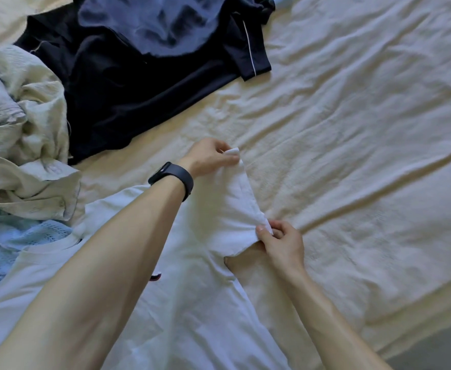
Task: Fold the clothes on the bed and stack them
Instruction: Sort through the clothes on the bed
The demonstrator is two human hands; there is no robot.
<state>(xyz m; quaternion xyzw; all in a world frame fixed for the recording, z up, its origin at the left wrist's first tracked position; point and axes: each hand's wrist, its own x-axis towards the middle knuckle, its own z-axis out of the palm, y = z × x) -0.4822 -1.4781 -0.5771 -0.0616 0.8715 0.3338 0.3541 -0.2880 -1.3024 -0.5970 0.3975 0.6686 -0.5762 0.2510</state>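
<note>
White T-shirt (192,303) sleeve (229,198) edge pinched by left hand (208,156), right hand (280,244); cream sheet (352,129) bare rightward.

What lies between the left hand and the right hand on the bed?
In the head view, the sleeve of the white shirt spans the gap: the left hand pinches one corner of its edge, the right hand the other.

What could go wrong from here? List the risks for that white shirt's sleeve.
1. The left hand and right hand only pinch the sleeve at its hem, so it may slip and fold crooked.
2. The white shirt lies against the light blue knit and crumpled pile; folding could drag them in.
3. The rumpled bedsheet may press creases into it.
</note>
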